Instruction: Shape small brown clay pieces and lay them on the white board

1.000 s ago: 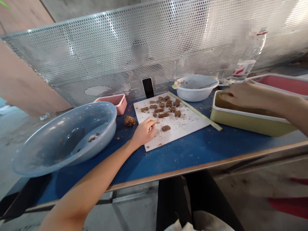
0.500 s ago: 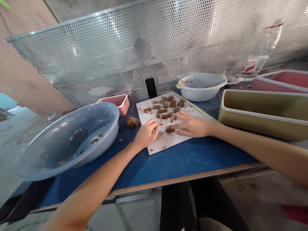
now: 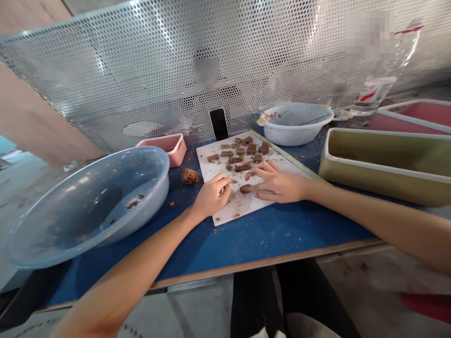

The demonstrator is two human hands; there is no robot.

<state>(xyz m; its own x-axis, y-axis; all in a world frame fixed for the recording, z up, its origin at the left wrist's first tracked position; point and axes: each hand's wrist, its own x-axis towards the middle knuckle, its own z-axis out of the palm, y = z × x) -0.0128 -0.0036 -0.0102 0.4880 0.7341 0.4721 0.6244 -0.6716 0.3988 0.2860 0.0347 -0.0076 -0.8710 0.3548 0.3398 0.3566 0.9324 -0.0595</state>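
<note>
A white board [image 3: 260, 197] lies on the blue table [image 3: 268, 230], with several small brown clay pieces [image 3: 239, 155] on its far half. My left hand [image 3: 211, 195] rests on the board's near left part, fingers curled, index finger pointing right. My right hand [image 3: 278, 183] lies flat on the board, fingers spread, its fingertips touching an oval brown clay piece [image 3: 245, 188]. A rough brown clay lump [image 3: 189, 176] sits on the table left of the board.
A large blue basin [image 3: 88, 202] stands at the left, a pink box [image 3: 165, 145] behind it. A phone [image 3: 219, 124] leans on the perforated metal screen [image 3: 176, 70]. A white bowl [image 3: 294, 124], a yellow-green tray [image 3: 387, 164], a pink tray [image 3: 419, 115] and a plastic bottle [image 3: 373, 89] are at the right.
My right hand has come from the yellow-green tray down onto the board beside the oval clay piece. My left hand has stayed in place.
</note>
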